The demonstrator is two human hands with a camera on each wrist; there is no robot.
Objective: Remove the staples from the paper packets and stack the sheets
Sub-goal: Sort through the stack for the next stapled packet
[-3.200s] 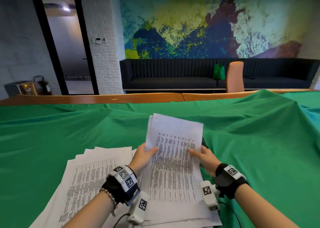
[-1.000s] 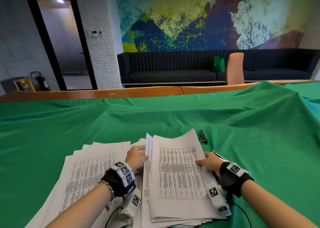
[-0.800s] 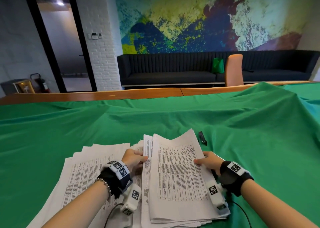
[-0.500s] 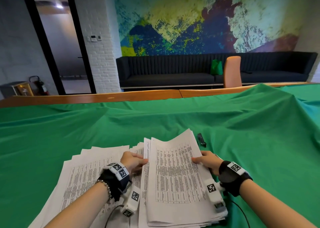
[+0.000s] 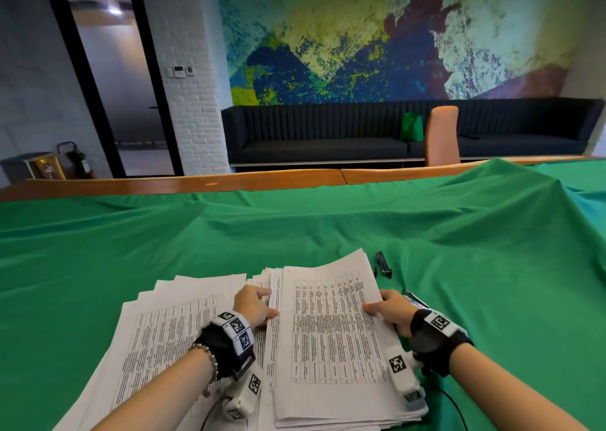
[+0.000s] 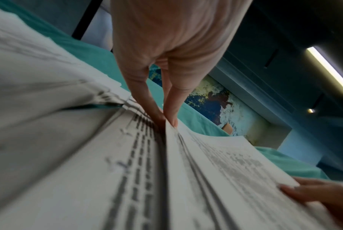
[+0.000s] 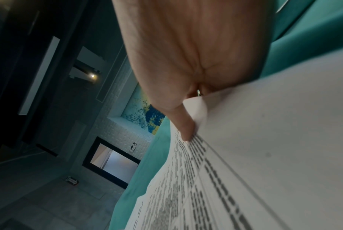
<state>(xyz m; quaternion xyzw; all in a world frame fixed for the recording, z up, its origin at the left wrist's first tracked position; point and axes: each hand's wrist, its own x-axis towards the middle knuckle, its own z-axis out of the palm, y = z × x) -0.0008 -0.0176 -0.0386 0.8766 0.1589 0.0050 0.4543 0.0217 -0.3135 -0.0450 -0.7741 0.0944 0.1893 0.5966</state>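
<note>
A thick stack of printed sheets point(image 5: 331, 332) lies on the green cloth point(image 5: 328, 230) in front of me. My left hand point(image 5: 266, 302) holds its left edge; in the left wrist view, thumb and finger point(image 6: 167, 120) meet on that edge. At the right edge my right hand point(image 5: 377, 306) grips the stack, thumb on top, fingers hidden under the paper. The right wrist view shows that thumb point(image 7: 184, 129) pressing on the top sheet beside a curled corner. A second, fanned pile of sheets point(image 5: 170, 325) lies to the left, partly under my left forearm.
A small black staple remover point(image 5: 383, 264) lies on the cloth just beyond the stack's far right corner. A thin metallic object point(image 5: 415, 299) shows behind my right hand. The cloth is rumpled and rises in a hump at the right. The wooden table edge point(image 5: 229, 183) runs along the far side.
The packet that both hands held raised off the pile has come down flat onto the stack. Over the last second the hands only shifted slightly along its edges.
</note>
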